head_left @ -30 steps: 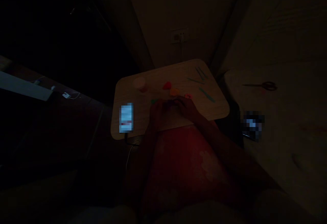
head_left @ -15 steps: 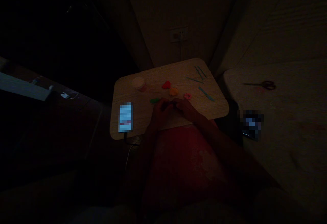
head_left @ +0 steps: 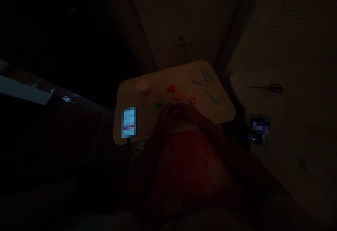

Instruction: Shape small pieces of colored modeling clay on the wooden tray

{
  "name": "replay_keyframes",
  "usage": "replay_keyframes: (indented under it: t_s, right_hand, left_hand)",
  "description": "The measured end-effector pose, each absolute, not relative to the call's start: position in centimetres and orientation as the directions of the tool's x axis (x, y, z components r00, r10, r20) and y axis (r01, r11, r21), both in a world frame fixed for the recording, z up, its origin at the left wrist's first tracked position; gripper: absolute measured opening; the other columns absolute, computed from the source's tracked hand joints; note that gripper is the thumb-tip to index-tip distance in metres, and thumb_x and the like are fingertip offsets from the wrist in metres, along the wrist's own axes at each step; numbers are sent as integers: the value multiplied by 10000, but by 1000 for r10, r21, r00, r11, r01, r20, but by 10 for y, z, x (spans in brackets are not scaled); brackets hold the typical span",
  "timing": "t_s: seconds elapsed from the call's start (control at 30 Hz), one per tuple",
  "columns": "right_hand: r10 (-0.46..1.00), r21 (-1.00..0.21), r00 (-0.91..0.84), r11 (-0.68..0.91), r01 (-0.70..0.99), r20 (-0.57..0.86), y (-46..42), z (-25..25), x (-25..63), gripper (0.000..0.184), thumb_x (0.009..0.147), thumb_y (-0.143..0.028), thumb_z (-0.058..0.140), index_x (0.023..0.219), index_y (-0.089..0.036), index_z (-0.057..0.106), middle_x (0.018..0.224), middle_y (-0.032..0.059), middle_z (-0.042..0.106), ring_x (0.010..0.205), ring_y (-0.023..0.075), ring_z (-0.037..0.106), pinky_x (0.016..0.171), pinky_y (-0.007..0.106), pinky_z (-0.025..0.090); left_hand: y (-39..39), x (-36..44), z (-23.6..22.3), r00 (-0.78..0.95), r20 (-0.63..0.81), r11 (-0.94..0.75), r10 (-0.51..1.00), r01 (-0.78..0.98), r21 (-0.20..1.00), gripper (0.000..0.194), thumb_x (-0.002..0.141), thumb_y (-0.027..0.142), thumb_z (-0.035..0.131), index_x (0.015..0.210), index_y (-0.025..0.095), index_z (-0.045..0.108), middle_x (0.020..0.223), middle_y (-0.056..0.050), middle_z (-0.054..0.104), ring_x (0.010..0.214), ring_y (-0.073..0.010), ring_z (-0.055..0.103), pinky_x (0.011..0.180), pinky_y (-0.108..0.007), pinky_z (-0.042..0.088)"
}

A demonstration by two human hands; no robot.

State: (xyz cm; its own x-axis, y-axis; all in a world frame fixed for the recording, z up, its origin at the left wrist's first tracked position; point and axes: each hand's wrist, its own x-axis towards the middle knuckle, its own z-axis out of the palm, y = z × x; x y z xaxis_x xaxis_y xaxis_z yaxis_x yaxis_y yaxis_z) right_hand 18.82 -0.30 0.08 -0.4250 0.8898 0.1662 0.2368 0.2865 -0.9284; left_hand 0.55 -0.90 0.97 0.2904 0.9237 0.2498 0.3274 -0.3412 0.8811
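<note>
My left hand (head_left: 166, 113) and my right hand (head_left: 190, 112) meet over the near part of a small wooden table (head_left: 147, 118). Their fingers are curled and close together; whatever lies between them is too dark to make out. Just left of my left hand is a green lump (head_left: 159, 104) that looks like modelling clay. Beyond the fingers lie a red piece (head_left: 171, 88) and an orange piece (head_left: 179, 94). A pink ring-shaped piece (head_left: 192, 99) rests close to my right hand.
A round lidded tub (head_left: 142, 87) stands at the back left, a lit phone (head_left: 129, 122) at the front left. Several thin teal sticks (head_left: 201, 83) and a teal knife-like tool (head_left: 212, 98) lie on the right. Scissors (head_left: 268, 88) and a dark device (head_left: 259, 129) rest on the pale surface beyond.
My fingers have shifted slightly and closed in toward each other; the dark bit seen between them earlier is now hidden. The pieces on the table stay in place.
</note>
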Motion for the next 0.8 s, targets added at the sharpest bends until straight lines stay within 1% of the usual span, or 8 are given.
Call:
replay_keyframes:
  t_s: [0.1, 0.2, 0.33, 0.4, 0.53, 0.63, 0.73, 0.8]
  right_hand:
    - [898, -916, -412, 286, 280, 154, -2, 1, 186, 432, 1011, -605, 413, 849, -231, 555, 767, 20, 607, 738, 187, 556, 703, 314, 421]
    - [915, -899, -367, 295, 325, 167, 0, 1, 184, 465, 1006, -629, 404, 838, -221, 549, 766, 25, 615, 732, 183, 559, 687, 307, 406]
    - [907, -877, -387, 314, 364, 164, 0, 3, 184, 507, 1006, -646, 359, 800, -218, 535, 690, 11, 568, 670, 175, 532, 642, 302, 364]
    - [895, -868, -412, 333, 368, 168, -1, 4, 185, 525, 1017, -639, 316, 787, -218, 529, 672, 7, 555, 648, 169, 516, 638, 303, 352]
    - [872, -862, -461, 353, 364, 163, -1, 3, 188, 551, 1020, -643, 305, 802, -207, 563, 726, 22, 614, 679, 167, 538, 660, 301, 362]
    - [861, -872, -492, 338, 355, 133, 2, 1, 190, 542, 1014, -627, 343, 807, -198, 599, 771, 34, 659, 725, 174, 565, 696, 301, 386]
    - [850, -900, -513, 310, 307, 118, 4, 1, 191, 472, 1005, -570, 402, 865, -190, 645, 847, 44, 700, 788, 185, 606, 750, 304, 419]
    - [842, -913, -525, 306, 269, 128, 5, 1, 192, 426, 998, -528, 429, 864, -189, 649, 847, 40, 699, 787, 179, 610, 755, 299, 432]
  left_hand:
    - [-10, 5, 10, 308, 259, -360, 916, 343, 867, 418, 979, 593, 516, 844, 202, 578, 811, -17, 597, 765, -169, 539, 723, -302, 461]
    - [-11, 3, 11, 287, 283, -376, 915, 355, 856, 405, 986, 580, 509, 854, 205, 585, 830, -25, 608, 787, -178, 547, 754, -317, 463]
    - [-11, 3, 10, 274, 284, -369, 919, 340, 865, 402, 951, 591, 561, 825, 210, 541, 778, 0, 541, 737, -163, 491, 686, -299, 419]
    - [-10, 4, 10, 294, 266, -360, 918, 339, 869, 407, 924, 586, 605, 808, 205, 522, 760, 12, 518, 715, -153, 470, 657, -290, 394]
    - [-9, 6, 11, 334, 181, -311, 925, 390, 867, 397, 889, 537, 665, 774, 192, 507, 718, 31, 499, 674, -137, 442, 621, -277, 356]
    - [-11, 6, 12, 367, 161, -313, 916, 405, 859, 351, 901, 496, 656, 792, 181, 548, 731, 23, 548, 688, -141, 471, 639, -275, 376]
    - [-12, 5, 11, 397, 152, -323, 905, 410, 853, 299, 920, 460, 642, 858, 170, 616, 801, -2, 634, 743, -158, 534, 686, -281, 424]
    - [-13, 5, 11, 402, 151, -325, 903, 410, 852, 283, 927, 448, 637, 900, 167, 649, 851, -17, 676, 778, -169, 568, 716, -287, 451]
